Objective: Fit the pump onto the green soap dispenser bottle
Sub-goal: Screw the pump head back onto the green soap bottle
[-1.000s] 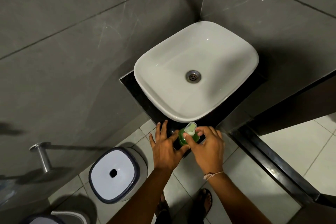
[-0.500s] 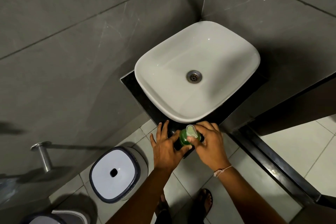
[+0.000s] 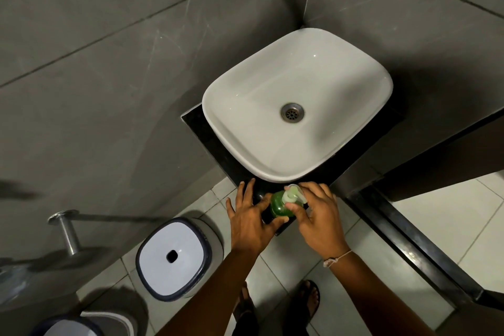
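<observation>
From the head camera, one green soap dispenser bottle stands on the near corner of the black counter, between two bare hands. The left hand has its fingers spread and loose, the thumb and forefinger resting against the bottle's left side rather than clenched around it. The right hand has its fingers curled over the one pale pump, grasping it where it sits on top of the bottle; whether the pump is fully seated cannot be told. Just beyond both sets of fingers is one white sink with a single drain. Left of the left fingers, lower down on the floor, stands one white-lidded bin. Two sandalled feet show below the wrists.
</observation>
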